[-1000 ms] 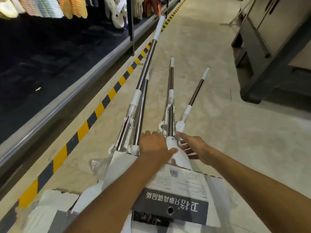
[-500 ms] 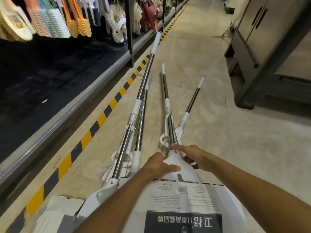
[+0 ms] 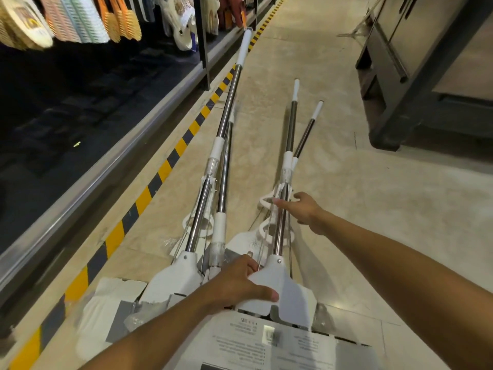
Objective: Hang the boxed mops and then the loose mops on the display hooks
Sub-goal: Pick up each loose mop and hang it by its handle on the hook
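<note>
Head view, looking down a shop aisle.

Left hand [image 3: 237,285]: fingers curled over the white plastic head [image 3: 280,287] of one mop, thumb laid along its near edge; it grips that head just above the printed box [image 3: 266,340].

Right hand [image 3: 300,206]: reached further forward, fingers curled round the steel shaft [image 3: 280,225] of the same mop at its white wringer handle [image 3: 274,198]; thumb tip shows on the left side of the shaft. It holds the shaft firmly enough that no gap shows, though the fingers on the far side are hidden.

Mops, counted by handle: four steel poles with white grips lie lengthways on the floor, pointing away from the person. Two lie close together on the left, the long pole [image 3: 229,102] reaching furthest and a second pole [image 3: 224,172] tucked just beside it. Two lie on the right: the held one and a thinner pole [image 3: 306,132] angled off behind it.

Boxes: the one printed box lies nearest the camera under the held mop's head; how many more lie beneath cannot be told. One white mop pad [image 3: 101,308] lies at lower left.

Surroundings: one yellow-and-black floor stripe [image 3: 144,198] along a dark shelf base [image 3: 66,204]; brushes [image 3: 80,20] hanging above on the left; one dark cabinet [image 3: 426,62] on the right.
</note>
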